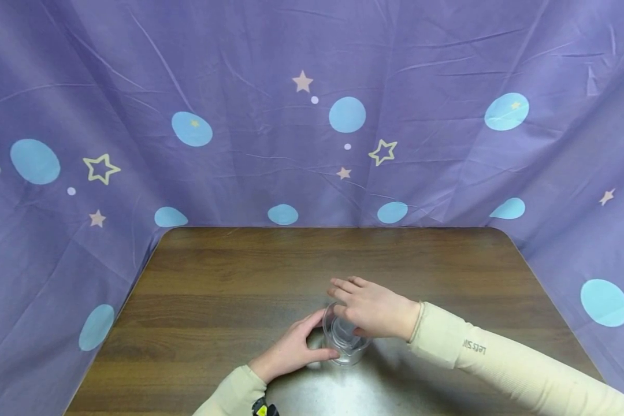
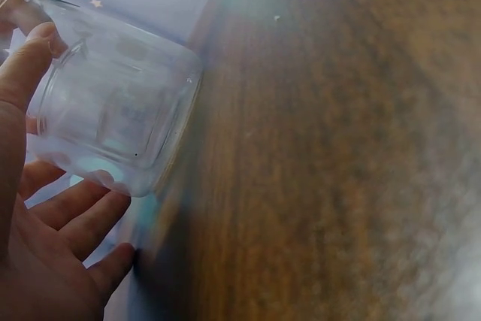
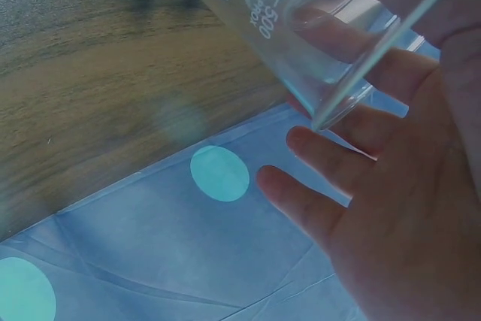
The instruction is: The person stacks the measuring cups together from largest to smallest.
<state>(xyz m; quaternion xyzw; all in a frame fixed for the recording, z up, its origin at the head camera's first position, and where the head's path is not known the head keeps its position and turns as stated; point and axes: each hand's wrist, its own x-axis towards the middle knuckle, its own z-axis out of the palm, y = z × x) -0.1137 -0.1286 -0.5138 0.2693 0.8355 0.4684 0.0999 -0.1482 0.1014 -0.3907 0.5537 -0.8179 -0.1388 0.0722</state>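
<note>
A clear glass beaker (image 1: 349,358) stands on the wooden table in front of me. White graduation marks show on its wall in the right wrist view, among them 400 and 500. A smaller clear vessel (image 2: 135,122) sits inside it. My left hand (image 1: 290,350) holds the beaker from the left, thumb on the near side and fingers round the far side. From above, my right hand (image 1: 377,307) reaches over the rim. Its thumb and index finger dip inside and pinch the smaller vessel, while the other fingers (image 3: 319,159) spread outside the rim.
The brown wooden table (image 1: 229,271) has rounded far corners. A purple curtain (image 1: 249,115) with stars and blue dots hangs behind and along both sides. Pale sleeves cover both forearms, and a dark band with a yellow mark (image 1: 262,409) is at the left wrist.
</note>
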